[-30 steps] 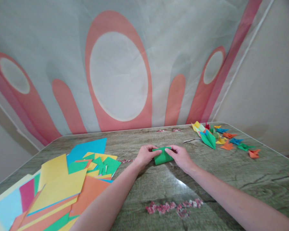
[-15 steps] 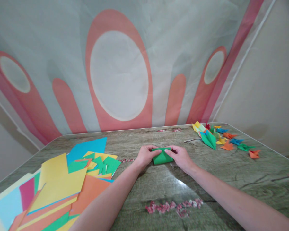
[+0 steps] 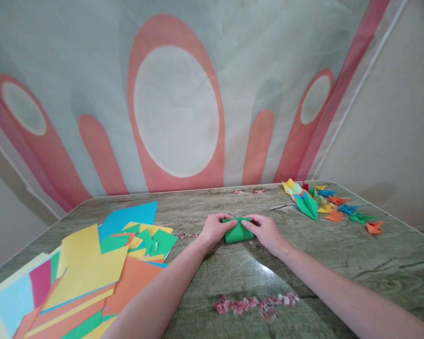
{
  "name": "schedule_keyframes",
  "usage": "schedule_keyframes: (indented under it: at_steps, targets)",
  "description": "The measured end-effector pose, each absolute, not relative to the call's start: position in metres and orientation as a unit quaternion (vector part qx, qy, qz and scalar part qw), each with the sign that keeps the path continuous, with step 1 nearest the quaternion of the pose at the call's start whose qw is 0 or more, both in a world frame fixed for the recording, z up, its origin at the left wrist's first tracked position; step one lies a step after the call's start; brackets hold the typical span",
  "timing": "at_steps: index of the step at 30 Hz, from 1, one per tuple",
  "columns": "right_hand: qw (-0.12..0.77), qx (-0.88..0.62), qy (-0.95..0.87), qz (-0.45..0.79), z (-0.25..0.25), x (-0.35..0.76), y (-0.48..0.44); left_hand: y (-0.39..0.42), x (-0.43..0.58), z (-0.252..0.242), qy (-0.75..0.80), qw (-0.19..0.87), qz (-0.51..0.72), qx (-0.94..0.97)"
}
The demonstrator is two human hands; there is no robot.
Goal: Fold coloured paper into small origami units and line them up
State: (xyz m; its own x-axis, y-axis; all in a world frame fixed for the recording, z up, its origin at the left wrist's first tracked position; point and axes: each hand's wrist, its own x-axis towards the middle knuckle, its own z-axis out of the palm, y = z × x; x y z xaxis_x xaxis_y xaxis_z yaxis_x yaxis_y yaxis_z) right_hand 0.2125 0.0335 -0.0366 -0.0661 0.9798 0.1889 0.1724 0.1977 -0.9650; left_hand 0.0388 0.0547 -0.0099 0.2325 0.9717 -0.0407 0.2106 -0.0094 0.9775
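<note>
And here we are at the wood-grain table (image 3: 339, 245), both hands at work out in the middle, nearer the far edge than the pink blossom print (image 3: 256, 303). The left hand (image 3: 214, 229) has one end of a folded green paper (image 3: 238, 231), thumb pressed on top, fingers tucked behind! The right hand (image 3: 266, 229) matches it at the other end, thumb laid on the upper edge, so the two thumbs nearly face each other across the green. It's a firm pinch on both sides, and the paper sits spread between them, its broad lower face towards us (whether that bottom edge touches the tabletop, I can't tell from here).

Over along the left edge, what a spread: a yellow sheet (image 3: 88, 278) on top, an orange sheet (image 3: 137, 280) beside it, green offcuts (image 3: 166, 242) heaped just beyond, and a blue sheet (image 3: 134, 217) towards the far left corner. Across at the far right corner, a green paper plane (image 3: 306, 206) lies at the front of a small cluster, and a line of little origami figures runs down the right edge, an orange origami figure (image 3: 374, 228) nearest us.
</note>
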Motion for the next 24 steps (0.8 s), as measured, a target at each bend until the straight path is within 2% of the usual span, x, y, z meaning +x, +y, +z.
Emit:
schedule_keyframes:
  at_steps: [8, 24]
  targets:
    - [0.498, -0.487, -0.604, 0.388, -0.0317, 0.2122, 0.0327, 0.0518, 0.0387, -0.0053, 0.487, 0.489, 0.362, 0.626]
    - [0.451, -0.506, -0.677, 0.287, -0.0298, 0.2172, 0.0372, 0.0565, 0.0385, -0.0108, 0.495, 0.457, 0.364, 0.643]
